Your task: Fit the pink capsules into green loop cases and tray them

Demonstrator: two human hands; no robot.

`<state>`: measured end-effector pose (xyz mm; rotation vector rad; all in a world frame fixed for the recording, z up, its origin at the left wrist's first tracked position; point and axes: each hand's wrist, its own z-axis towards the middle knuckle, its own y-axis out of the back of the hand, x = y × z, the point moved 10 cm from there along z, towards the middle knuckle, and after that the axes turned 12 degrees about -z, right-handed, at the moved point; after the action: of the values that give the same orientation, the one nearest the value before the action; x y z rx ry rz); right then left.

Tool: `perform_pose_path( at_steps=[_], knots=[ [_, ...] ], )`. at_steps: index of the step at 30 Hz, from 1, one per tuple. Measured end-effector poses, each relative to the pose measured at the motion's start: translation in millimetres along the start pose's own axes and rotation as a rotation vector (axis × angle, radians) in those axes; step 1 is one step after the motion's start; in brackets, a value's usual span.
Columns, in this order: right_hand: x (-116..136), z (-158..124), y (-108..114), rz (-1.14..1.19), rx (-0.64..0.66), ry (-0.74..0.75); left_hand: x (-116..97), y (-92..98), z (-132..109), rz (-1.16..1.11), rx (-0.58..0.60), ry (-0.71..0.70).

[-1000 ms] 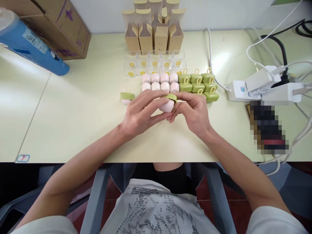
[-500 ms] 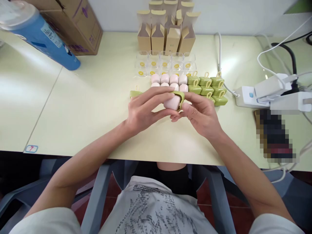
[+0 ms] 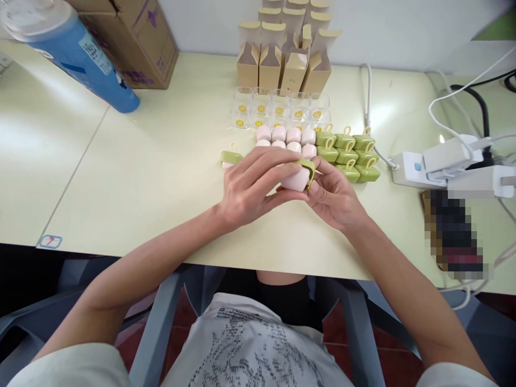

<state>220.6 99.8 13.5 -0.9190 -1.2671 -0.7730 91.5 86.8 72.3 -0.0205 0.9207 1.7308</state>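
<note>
My left hand point(image 3: 250, 185) is closed around a small pale pink rounded block point(image 3: 295, 181), fingers over its top and thumb beneath. A green cover point(image 3: 310, 170) fits partly round the block's top and right side. Fingers of my right hand point(image 3: 336, 201) pinch this cover at its right edge; their tips are partly hidden. Beyond the hands stand rows of similar pink blocks point(image 3: 278, 134), partly hidden by my left hand. To their right are several glossy green covers point(image 3: 345, 156) with cream loops. Left of my left hand sits a pink block with a green cover point(image 3: 231, 157) on it.
Clear plastic cups point(image 3: 262, 100) with yellow stickers stand behind the blocks, before open cardboard boxes point(image 3: 270, 64). A blue bottle point(image 3: 97, 59) and a large carton point(image 3: 149, 43) are at the left. A power strip point(image 3: 409, 167), cables and a pixelated phone-like object point(image 3: 451, 231) lie right.
The camera view has shifted slightly, so the table things sit a little further right and lower. Both hands keep their grip on the block and cover, with only small finger movement.
</note>
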Motion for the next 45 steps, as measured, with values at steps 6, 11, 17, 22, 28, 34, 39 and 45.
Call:
perform_pose_path(
  at_steps=[6,11,17,22,28,34,39,45],
  knots=[
    [1.4,1.6,17.2,0.036,-0.191,0.048,-27.6,9.7,-8.3,-0.081,-0.155,-0.286],
    [5.8,1.2,33.6,0.094,-0.284,0.094,-38.0,6.3,-16.7,-0.134,-0.129,-0.381],
    [7.5,1.6,26.3,0.085,-0.254,0.119,-45.0,9.2,-13.2,0.037,-0.194,-0.402],
    [14.0,-0.8,36.3,-0.074,-0.346,0.211,-60.7,-4.9,-31.2,0.056,-0.092,-0.611],
    [22.6,13.6,8.5,-0.875,-0.234,0.264,-92.1,-50.2,-61.6,0.117,0.183,-0.881],
    [0.0,57.7,-40.5,-1.585,-0.041,0.14,-108.3,-48.7,-75.9,0.079,0.177,-1.007],
    [0.2,71.0,-53.1,-1.721,-0.08,0.06,-106.2,-39.1,-71.1,0.083,0.111,-0.979],
    [-3.2,58.7,-49.0,-1.646,-0.084,0.208,-105.0,-29.1,-64.0,0.006,0.166,-0.939]
  ],
)
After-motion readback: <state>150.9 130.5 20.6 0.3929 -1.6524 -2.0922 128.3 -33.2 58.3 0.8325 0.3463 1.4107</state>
